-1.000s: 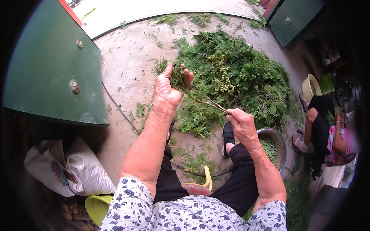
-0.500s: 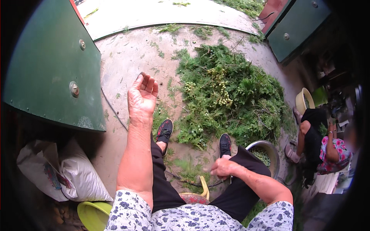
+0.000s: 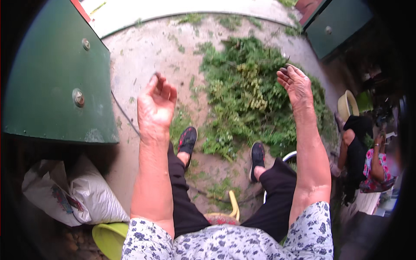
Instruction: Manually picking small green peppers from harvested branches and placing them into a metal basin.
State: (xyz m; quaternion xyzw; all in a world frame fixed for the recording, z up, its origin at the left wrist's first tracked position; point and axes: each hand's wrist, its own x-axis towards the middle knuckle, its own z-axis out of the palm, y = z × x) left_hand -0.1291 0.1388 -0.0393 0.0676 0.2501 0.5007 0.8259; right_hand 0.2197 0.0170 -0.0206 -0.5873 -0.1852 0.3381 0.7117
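My left hand [image 3: 157, 102] is raised over the bare floor left of the heap, palm turned up. Its fingers are loosely curled and apart, with nothing visible in them. My right hand [image 3: 296, 84] reaches out over the right side of a heap of green conifer branches [image 3: 247, 104], which carries pale yellow-green cones. The right fingers are stretched out and slightly bent, and I see nothing held in them. Beside my right knee, a metal basin [image 3: 290, 155] shows only part of its rim; my right forearm hides most of it.
Green sprigs [image 3: 220, 190] litter the floor between my shoes. A yellow curved handle [image 3: 234, 206] stands between my thighs. White sacks [image 3: 93, 190] and a lime-green basin [image 3: 108, 238] are at left, below a green door [image 3: 56, 82]. Another person [image 3: 377, 164] sits at right near a cream basin [image 3: 348, 105].
My right hand has moved from above my right thigh up and right, over the heap. The blurred green sprig beside it earlier no longer shows in the air. My left hand stays nearly in place.
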